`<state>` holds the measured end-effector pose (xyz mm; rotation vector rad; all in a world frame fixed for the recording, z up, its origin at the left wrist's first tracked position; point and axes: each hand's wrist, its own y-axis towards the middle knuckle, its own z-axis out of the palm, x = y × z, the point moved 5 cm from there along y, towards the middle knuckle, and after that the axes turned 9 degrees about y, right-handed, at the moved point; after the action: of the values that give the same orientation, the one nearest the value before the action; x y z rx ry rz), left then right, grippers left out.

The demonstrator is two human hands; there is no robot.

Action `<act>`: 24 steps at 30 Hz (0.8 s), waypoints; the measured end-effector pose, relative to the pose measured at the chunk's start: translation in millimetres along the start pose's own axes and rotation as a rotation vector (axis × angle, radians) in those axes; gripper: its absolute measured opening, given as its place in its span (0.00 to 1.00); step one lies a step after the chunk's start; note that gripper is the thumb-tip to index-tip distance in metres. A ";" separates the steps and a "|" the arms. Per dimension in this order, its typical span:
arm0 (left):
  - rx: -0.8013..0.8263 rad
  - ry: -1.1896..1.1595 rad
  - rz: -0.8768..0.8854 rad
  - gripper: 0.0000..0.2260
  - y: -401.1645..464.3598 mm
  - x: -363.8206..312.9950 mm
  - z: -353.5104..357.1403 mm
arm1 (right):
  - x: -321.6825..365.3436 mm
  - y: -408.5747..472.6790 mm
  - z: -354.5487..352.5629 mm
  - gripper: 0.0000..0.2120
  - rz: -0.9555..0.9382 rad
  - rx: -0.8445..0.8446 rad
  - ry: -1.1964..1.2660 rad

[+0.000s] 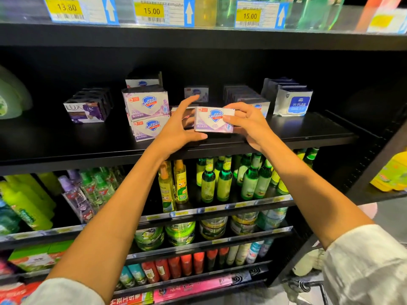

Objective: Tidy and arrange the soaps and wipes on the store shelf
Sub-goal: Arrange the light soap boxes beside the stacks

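A lilac-and-white Safeguard soap box (211, 119) stands near the front edge of the black shelf (308, 130). My right hand (246, 126) grips its right end, fingers curled over the front. My left hand (179, 124) cups its left end, thumb under the bottom corner and fingers spread upward. To the left stand two stacked Safeguard boxes (146, 106), with another behind. A dark Lux soap pack (88, 111) lies further left. White wipe packs (293, 102) stand at the right. Another soap box is partly hidden behind my left hand.
Dark flat packs (240, 93) sit in a row behind my right hand. A small Safeguard box (196, 92) stands at the back. Green and yellow bottles (222, 179) fill the shelf below. Price tags (152, 12) line the shelf above.
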<state>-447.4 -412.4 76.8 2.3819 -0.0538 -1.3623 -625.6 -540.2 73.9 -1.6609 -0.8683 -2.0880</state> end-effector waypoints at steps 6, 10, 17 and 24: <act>-0.067 -0.013 -0.004 0.30 -2.1 2.5 -2.4 | -3.0 0.9 3.1 0.19 0.029 0.030 -0.065; -0.098 -0.084 -0.042 0.30 -3.5 8.8 -7.0 | -0.8 -0.7 7.9 0.29 -0.010 0.111 -0.105; -0.090 -0.095 -0.086 0.29 0.1 10.2 -6.7 | 0.1 -0.6 12.4 0.38 0.006 0.248 -0.139; -0.026 -0.062 -0.010 0.40 1.0 9.4 -6.9 | -1.7 -1.1 6.8 0.31 0.005 0.186 -0.078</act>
<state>-436.5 -413.2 72.5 2.3211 -0.0411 -1.4332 -620.7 -535.1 72.9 -1.6518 -1.0477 -1.8865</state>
